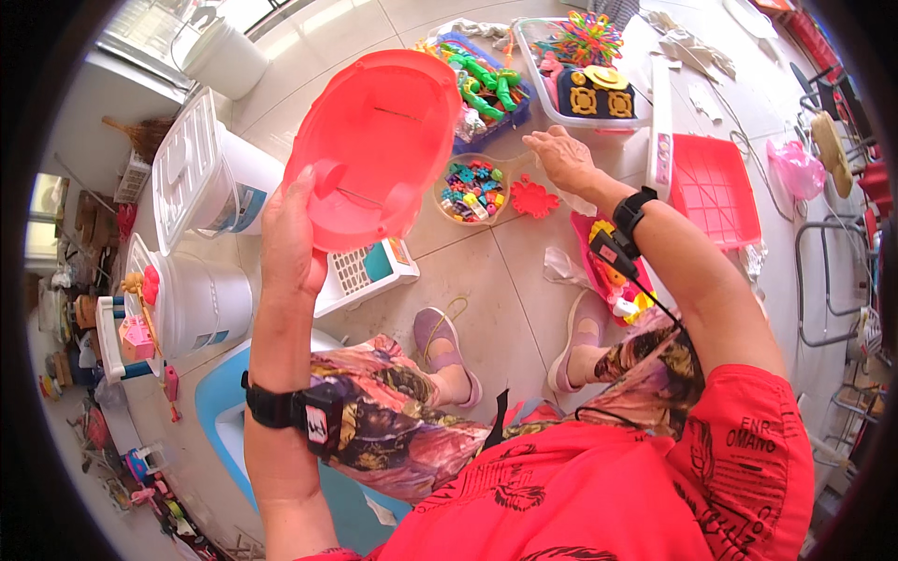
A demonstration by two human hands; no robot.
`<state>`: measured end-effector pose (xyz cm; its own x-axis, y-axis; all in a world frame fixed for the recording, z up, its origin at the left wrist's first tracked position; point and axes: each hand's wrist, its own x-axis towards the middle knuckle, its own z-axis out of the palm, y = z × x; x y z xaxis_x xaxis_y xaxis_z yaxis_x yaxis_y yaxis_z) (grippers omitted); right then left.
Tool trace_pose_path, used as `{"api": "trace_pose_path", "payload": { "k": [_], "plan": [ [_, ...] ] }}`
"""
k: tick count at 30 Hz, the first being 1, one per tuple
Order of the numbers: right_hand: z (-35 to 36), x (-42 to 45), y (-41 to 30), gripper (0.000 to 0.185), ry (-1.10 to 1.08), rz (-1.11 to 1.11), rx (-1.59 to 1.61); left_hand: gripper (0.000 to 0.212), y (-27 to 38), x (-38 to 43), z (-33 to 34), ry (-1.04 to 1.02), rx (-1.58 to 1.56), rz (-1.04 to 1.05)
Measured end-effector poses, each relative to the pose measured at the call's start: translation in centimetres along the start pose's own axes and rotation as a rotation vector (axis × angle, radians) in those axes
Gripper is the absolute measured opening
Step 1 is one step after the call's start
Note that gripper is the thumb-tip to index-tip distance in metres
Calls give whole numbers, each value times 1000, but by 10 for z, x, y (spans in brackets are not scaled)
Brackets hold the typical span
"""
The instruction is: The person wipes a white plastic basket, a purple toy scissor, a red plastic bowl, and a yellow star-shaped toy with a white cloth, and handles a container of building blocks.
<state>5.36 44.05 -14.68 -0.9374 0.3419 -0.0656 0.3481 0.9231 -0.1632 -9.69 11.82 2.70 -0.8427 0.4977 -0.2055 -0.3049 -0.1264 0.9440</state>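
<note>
My left hand (291,235) grips the rim of a large red plastic toy shell (382,140), raised with its hollow inside towards me; two thin metal rods cross it. My right hand (563,158) is raised over the handle side of a round pan-shaped tray (506,200) of small colourful pieces; whether it holds anything, I cannot tell. Just below it on the tiles lies a red flower-shaped plastic piece (534,196). Beyond the hands stand a blue basket (484,138) of green and other toys and a clear plastic bin (533,77) with a colourful expanding ball (588,38).
To the left stand lidded white buckets (242,172). A white basket (365,294) lies below the shell. A pink tray of toys (596,273) sits by my foot, and an upturned red basket (715,189) lies at right. A blue-and-white tub (224,400) is beside my leg.
</note>
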Motion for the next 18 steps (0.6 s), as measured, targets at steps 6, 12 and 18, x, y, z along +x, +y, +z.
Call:
{"api": "trace_pose_path", "payload": {
  "k": [6, 12, 18],
  "plan": [
    [67, 46, 34, 37, 49, -8, -171, 34, -5, 14, -22, 67, 59, 32],
    [100, 35, 64, 34, -353, -8, -53, 33, -9, 33, -49, 121, 88, -20],
    [90, 2, 40, 44, -656, 190, 597, 35, -15, 43, -56, 142, 87, -12]
  ]
}}
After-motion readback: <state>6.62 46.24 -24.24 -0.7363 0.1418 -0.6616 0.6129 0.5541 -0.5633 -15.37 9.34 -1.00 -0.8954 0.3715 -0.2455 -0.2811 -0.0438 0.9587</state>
